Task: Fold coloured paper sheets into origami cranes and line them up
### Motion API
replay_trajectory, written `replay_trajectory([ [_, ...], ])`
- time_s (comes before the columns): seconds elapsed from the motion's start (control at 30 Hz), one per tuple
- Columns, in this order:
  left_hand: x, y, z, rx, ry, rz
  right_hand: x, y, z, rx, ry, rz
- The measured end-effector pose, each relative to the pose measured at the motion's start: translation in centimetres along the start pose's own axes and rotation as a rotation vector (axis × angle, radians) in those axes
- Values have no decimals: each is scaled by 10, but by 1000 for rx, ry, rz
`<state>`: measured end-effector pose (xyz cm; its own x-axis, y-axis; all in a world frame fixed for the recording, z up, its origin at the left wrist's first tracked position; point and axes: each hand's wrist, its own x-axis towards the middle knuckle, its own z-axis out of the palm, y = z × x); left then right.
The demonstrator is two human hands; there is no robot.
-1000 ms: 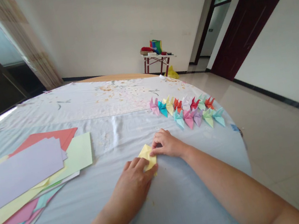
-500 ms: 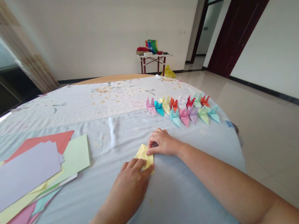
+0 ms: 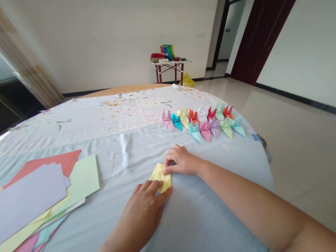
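A small folded yellow paper lies on the pale blue tablecloth in front of me. My left hand rests flat on the cloth with its fingertips pressing the paper's near edge. My right hand is curled, its fingers pinching down on the paper's right corner. Both hands keep the paper against the table.
Two rows of several coloured paper cranes stand beyond my right hand. A loose stack of coloured paper sheets lies at the left. The round table's edge drops to the tiled floor on the right. A small table stands by the far wall.
Both hands stay on the yellow paper with barely any shift. The view has drifted slightly, so everything sits a little further left.
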<state>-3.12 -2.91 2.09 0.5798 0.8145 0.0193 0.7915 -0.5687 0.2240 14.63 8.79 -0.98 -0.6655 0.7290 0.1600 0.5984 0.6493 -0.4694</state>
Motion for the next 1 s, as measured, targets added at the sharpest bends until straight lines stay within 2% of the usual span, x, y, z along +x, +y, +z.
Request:
replay_trajectory([
  [0.5,0,4,-2,40,-30,-2,-4,1,-5,8,13,20],
  [0.7,2,3,-3,60,-40,-7,1,8,-4,16,66,123],
  [1.0,1,4,-5,80,-36,-6,-3,8,-4,41,133,101],
])
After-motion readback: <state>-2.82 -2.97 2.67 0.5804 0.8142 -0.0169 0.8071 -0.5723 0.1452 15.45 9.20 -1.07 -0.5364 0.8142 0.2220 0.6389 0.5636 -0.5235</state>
